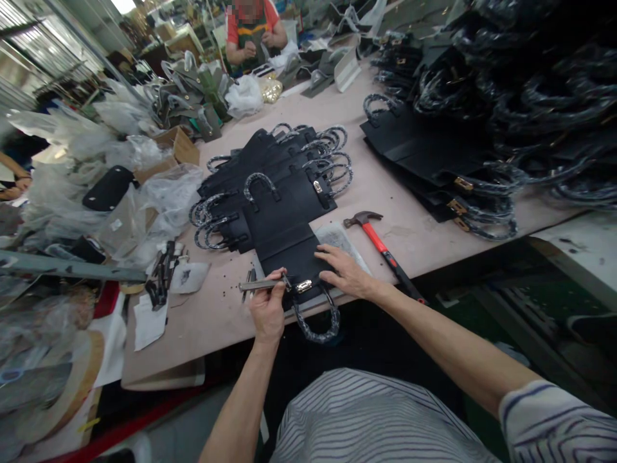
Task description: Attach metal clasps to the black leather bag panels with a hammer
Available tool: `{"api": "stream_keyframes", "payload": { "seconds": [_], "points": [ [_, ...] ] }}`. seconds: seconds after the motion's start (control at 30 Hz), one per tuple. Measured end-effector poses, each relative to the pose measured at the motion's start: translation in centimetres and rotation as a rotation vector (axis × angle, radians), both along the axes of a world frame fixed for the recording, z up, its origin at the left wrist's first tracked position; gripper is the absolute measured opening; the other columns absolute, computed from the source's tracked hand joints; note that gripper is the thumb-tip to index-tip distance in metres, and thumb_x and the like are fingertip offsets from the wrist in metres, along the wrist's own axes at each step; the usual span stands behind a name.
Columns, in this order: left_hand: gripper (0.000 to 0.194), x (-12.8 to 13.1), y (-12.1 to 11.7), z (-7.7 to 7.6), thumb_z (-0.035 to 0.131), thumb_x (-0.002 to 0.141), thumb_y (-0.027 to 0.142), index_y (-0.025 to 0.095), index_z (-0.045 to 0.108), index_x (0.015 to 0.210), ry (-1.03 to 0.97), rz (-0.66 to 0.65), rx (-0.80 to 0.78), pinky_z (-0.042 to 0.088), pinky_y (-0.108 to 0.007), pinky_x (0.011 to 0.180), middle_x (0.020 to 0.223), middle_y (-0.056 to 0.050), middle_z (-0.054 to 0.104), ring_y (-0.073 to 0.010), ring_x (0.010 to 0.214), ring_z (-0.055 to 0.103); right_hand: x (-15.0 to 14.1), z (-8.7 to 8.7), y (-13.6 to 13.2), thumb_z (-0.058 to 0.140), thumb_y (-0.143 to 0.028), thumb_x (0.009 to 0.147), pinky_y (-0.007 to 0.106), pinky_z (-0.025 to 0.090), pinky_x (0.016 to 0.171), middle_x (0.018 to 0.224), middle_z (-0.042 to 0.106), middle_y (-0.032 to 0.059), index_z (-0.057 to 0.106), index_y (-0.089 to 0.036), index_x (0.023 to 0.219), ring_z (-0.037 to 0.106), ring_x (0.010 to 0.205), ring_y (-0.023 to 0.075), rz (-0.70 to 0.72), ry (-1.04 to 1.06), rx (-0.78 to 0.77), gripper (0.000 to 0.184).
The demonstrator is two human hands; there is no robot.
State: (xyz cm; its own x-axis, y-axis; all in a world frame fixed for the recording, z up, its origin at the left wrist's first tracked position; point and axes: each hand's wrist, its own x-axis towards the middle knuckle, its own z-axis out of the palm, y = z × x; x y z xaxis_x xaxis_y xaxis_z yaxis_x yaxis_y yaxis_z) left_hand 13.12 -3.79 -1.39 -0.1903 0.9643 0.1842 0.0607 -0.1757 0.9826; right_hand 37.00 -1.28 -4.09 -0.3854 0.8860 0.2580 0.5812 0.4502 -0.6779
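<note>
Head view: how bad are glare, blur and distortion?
Head view, centre: small highlights on the metal clasp and plastic-wrapped handle; left hand and right hand legible, slightly soft. Head view, upper right: black bags sink into shadow, little detail. Head view, edges: stretched, as with a wide lens; far person soft.

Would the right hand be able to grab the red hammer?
Probably yes: the right hand rests on the black panel, apparently holding nothing, and the hammer lies close beside it with nothing on top.
</note>
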Motion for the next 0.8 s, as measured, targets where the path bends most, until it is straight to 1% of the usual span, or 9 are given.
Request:
{"api": "stream_keyframes", "payload": {
  "seconds": [0.07, 0.13, 0.2, 0.3, 0.4, 0.43, 0.5, 0.63, 0.8],
  "points": [
    [0.018, 1.7, 0.1, -0.2, 0.074, 0.086, 0.032, 0.018, 0.072, 0.099, 0.031, -0.061, 0.016, 0.057, -0.042, 0.099, 0.114, -0.01, 0.074, -0.0238, 0.109, 0.071, 1.1, -0.4, 0.3, 0.057, -0.029, 0.094, 0.055, 0.043, 0.111, 0.142, 0.054, 0.0178, 0.061, -0.017, 0.129, 0.05, 0.134, 0.0307, -0.054, 0.085, 0.049, 0.037],
    [0.016, 3.0, 0.3, -0.5, 0.074, 0.086, 0.031, 0.019, 0.074, 0.097, 0.089, -0.107, 0.039, 0.057, -0.042, 0.1, 0.114, -0.01, 0.073, -0.0232, 0.109, 0.07, 1.8, -0.7, 0.4, 0.059, -0.024, 0.091, 0.054, 0.047, 0.106, 0.132, 0.06, 0.017, 0.065, -0.017, 0.118, 0.055, 0.126, 0.0305, -0.083, 0.099, 0.094, 0.028],
    [0.016, 3.7, 0.5, -1.0, 0.074, 0.086, 0.03, 0.02, 0.074, 0.097, 0.134, -0.142, 0.059, 0.056, -0.043, 0.101, 0.114, -0.009, 0.073, -0.023, 0.109, 0.07, 2.0, -0.8, 0.2, 0.061, -0.02, 0.089, 0.054, 0.048, 0.104, 0.128, 0.062, 0.0161, 0.066, -0.018, 0.113, 0.056, 0.122, 0.0307, -0.08, 0.089, 0.133, 0.024],
    [0.015, 4.0, 0.6, -1.7, 0.074, 0.086, 0.029, 0.02, 0.073, 0.098, 0.15, -0.165, 0.066, 0.055, -0.045, 0.104, 0.114, -0.01, 0.073, -0.0233, 0.11, 0.069, 1.8, -0.8, -0.4, 0.062, -0.016, 0.087, 0.052, 0.046, 0.103, 0.125, 0.062, 0.0138, 0.065, -0.019, 0.109, 0.056, 0.12, 0.0294, -0.069, 0.123, 0.182, 0.022],
    [0.015, 3.9, 0.6, -2.2, 0.072, 0.087, 0.03, 0.019, 0.072, 0.098, 0.106, -0.149, 0.007, 0.058, -0.043, 0.097, 0.116, -0.01, 0.072, -0.0233, 0.107, 0.071, 1.9, -0.5, -1.2, 0.061, -0.014, 0.087, 0.045, 0.048, 0.092, 0.11, 0.064, 0.0097, 0.066, -0.021, 0.098, 0.058, 0.104, 0.0252, -0.092, 0.188, 0.212, 0.014],
    [0.015, 3.9, 0.6, -2.3, 0.072, 0.088, 0.03, 0.019, 0.072, 0.098, 0.085, -0.141, -0.02, 0.06, -0.041, 0.094, 0.117, -0.011, 0.071, -0.0232, 0.106, 0.071, 2.0, -0.3, -1.4, 0.06, -0.014, 0.087, 0.043, 0.047, 0.087, 0.103, 0.063, 0.0082, 0.067, -0.021, 0.094, 0.057, 0.098, 0.0238, -0.08, 0.183, 0.219, 0.012],
    [0.016, 3.9, 0.6, -2.4, 0.072, 0.088, 0.031, 0.018, 0.071, 0.099, 0.057, -0.132, -0.056, 0.061, -0.04, 0.092, 0.117, -0.011, 0.071, -0.0231, 0.104, 0.072, 2.3, -0.1, -1.9, 0.059, -0.013, 0.086, 0.041, 0.043, 0.082, 0.092, 0.06, 0.0061, 0.068, -0.021, 0.09, 0.052, 0.089, 0.0221, 0.007, 0.123, 0.238, 0.012],
    [0.017, 3.9, 0.4, -2.5, 0.072, 0.088, 0.03, 0.018, 0.071, 0.1, 0.073, -0.146, -0.046, 0.058, -0.042, 0.099, 0.118, -0.011, 0.071, -0.023, 0.107, 0.071, 2.7, 0.1, -2.2, 0.056, -0.013, 0.085, 0.042, 0.037, 0.082, 0.089, 0.057, 0.0057, 0.071, -0.021, 0.097, 0.047, 0.085, 0.0214, 0.204, -0.015, 0.262, 0.021],
    [0.016, 3.7, 0.2, -2.7, 0.073, 0.087, 0.028, 0.019, 0.072, 0.101, 0.092, -0.17, -0.02, 0.055, -0.046, 0.104, 0.12, -0.011, 0.071, -0.0246, 0.111, 0.07, 2.8, -0.2, -1.9, 0.055, -0.016, 0.086, 0.042, 0.036, 0.085, 0.091, 0.057, 0.0059, 0.071, -0.021, 0.107, 0.046, 0.086, 0.0217, 0.257, -0.082, 0.24, 0.027]
  ]
}}
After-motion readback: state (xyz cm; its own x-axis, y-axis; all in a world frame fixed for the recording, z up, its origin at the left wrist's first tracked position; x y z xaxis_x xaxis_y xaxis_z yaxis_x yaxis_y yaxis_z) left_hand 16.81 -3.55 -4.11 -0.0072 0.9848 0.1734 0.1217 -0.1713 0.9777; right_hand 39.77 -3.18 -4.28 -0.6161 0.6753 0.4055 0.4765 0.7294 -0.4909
